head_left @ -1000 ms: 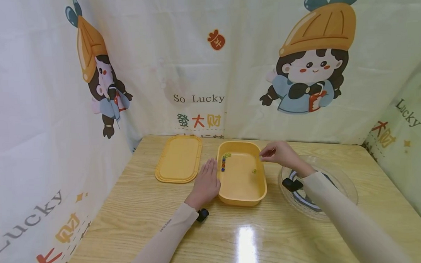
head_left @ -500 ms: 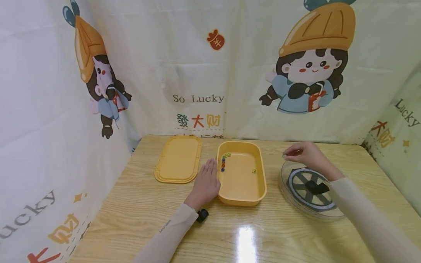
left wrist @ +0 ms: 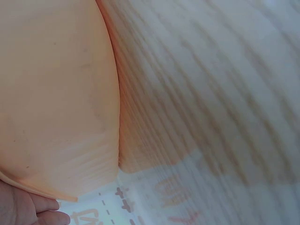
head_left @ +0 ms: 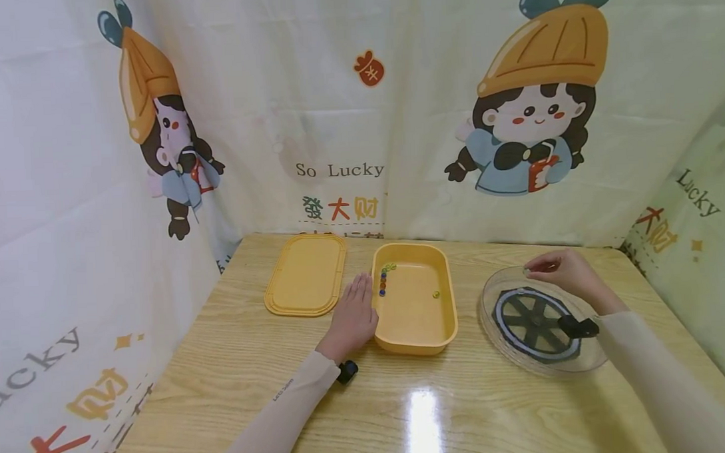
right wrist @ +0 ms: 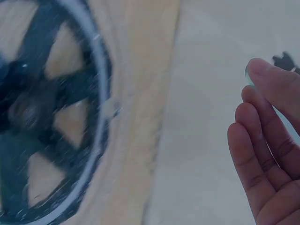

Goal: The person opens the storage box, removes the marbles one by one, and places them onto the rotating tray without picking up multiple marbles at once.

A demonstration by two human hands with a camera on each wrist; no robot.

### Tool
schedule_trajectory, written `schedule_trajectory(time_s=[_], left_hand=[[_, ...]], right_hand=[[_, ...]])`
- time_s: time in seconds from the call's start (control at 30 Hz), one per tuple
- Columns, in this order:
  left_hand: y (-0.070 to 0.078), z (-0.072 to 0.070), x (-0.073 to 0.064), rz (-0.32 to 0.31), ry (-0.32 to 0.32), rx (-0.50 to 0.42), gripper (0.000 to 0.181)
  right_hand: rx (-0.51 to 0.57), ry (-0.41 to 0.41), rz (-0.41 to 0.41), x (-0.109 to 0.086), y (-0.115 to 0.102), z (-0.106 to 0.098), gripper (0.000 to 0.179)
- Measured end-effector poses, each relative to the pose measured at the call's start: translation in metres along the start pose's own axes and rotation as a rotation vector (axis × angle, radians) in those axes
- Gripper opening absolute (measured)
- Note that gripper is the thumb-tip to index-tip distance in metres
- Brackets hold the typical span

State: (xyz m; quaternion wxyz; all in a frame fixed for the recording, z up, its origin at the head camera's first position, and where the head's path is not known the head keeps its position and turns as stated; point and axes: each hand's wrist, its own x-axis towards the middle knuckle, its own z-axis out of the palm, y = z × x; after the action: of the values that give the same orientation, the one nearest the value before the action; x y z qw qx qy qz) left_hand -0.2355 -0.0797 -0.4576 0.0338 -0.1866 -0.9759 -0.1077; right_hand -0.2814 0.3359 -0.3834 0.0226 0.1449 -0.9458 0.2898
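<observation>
so the right hand [head_left: 560, 273] has a tiny glassy bead [head_left: 526, 271] pinched between thumb and index tip, other fingers bent loosely beside them. it's up over the far edge of the clear dish [head_left: 489, 342], where a dark spoked wheel [head_left: 536, 325] shows. can't tell if the bead touches anything besides skin, but it looks held in the air.

left hand [head_left: 352, 319] isn't gripping as far as i can see: fingers pretty straight, laid along the left wall of the yellow tub [head_left: 414, 321]. inside the tub a few beads [head_left: 382, 285] line that wall, yellow-green at the far end, then blue and reddish, plus a yellow one [head_left: 436, 294] alone near the right side. lid [head_left: 307, 275] lies flat on the table [head_left: 345, 427], left of the tub.

my read: the step in hand is carrying one bead at the dish. next move calls for a steady pinch and a gentle release, since something that small and round could roll.

writing: the curtain [head_left: 423, 184] says "so lucky" with 發大财 below, "lucky" again on the right. the left sleeve [head_left: 273, 416] has small print, too tiny to read. no brand i can make out on the tub.
</observation>
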Motion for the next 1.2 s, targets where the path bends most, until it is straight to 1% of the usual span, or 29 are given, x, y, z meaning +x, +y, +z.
schedule_trajectory(time_s=[0.17, 0.33, 0.6, 0.87, 1.03, 1.2], left_hand=[[0.001, -0.003, 0.000, 0.005, 0.007, -0.013, 0.060], [0.000, -0.003, 0.001, 0.004, 0.008, 0.004, 0.060], [-0.002, -0.001, 0.002, 0.003, 0.008, -0.001, 0.060], [-0.002, 0.001, 0.003, 0.001, -0.008, 0.004, 0.060], [-0.002, 0.002, 0.003, -0.003, -0.016, 0.014, 0.061], [-0.002, 0.002, 0.002, 0.000, -0.005, 0.008, 0.060]], right_hand=[[-0.031, -0.002, 0.029, -0.003, 0.021, 0.003, 0.021], [-0.049, -0.027, 0.082, -0.005, 0.040, 0.006, 0.023], [-0.060, -0.053, 0.129, -0.009, 0.062, 0.011, 0.024], [-0.040, -0.079, 0.166, -0.013, 0.076, 0.017, 0.020], [-0.027, -0.102, 0.175, -0.015, 0.079, 0.021, 0.023], [-0.026, -0.115, 0.189, -0.016, 0.082, 0.024, 0.023]])
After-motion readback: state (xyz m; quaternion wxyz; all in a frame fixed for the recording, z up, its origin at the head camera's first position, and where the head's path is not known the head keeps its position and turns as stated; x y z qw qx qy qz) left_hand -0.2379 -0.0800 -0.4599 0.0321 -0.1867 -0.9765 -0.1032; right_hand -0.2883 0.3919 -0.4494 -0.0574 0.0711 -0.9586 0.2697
